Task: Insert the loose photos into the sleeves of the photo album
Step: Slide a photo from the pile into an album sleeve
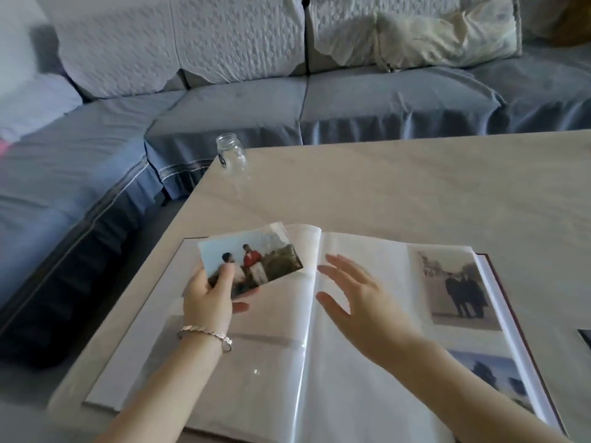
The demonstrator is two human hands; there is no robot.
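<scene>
The photo album (271, 372) lies open on the table, its clear sleeves facing up. My left hand (209, 297), with a silver bracelet at the wrist, pinches a colour photo (252, 257) of two people by its lower left corner, above the left page. My right hand (355, 292) hovers with spread, straight fingers over the middle fold and the right page, holding nothing. Two photos sit in sleeves on the right page: a faded one (457, 286) at the top and a bluish one (492, 375) below it.
A small clear glass jar (231, 150) stands near the far left corner of the pale table (415, 187). A dark loose photo (585, 337) peeks in at the right edge. A grey-blue corner sofa (224, 110) wraps around the table's far and left sides.
</scene>
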